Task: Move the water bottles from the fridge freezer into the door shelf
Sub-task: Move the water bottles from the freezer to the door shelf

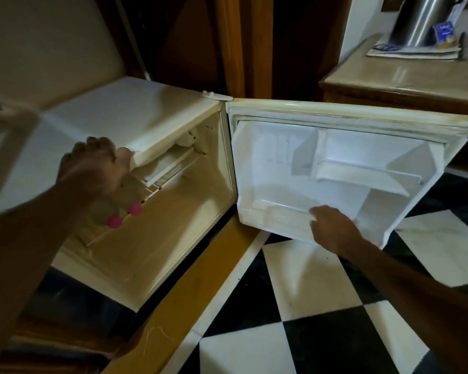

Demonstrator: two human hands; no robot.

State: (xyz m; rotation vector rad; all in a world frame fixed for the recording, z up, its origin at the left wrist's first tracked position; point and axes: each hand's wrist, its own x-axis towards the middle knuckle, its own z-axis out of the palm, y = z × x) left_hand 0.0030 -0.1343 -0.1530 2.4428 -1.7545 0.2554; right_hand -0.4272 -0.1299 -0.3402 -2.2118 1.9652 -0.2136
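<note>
Two clear water bottles with pink caps [114, 221] [135, 209] hang in front of the open fridge [173, 238], caps pointing down and toward me. My left hand [92, 166] is closed over their upper ends, just below the fridge's top front edge and in front of the freezer compartment [170, 160]. The bottle bodies are blurred and partly hidden by my wrist. My right hand [330, 228] rests on the front rail of the lower door shelf [287, 206], fingers loosely bent and holding nothing. A translucent shape lies in that shelf beside my fingers; what it is stays unclear.
The fridge door [335, 157] stands wide open to the right, with an upper door shelf [362, 176]. Below is a black-and-white checkered floor [308, 292] and a wooden sill. A counter [403, 76] at the back right carries a metal kettle [422, 20] on papers.
</note>
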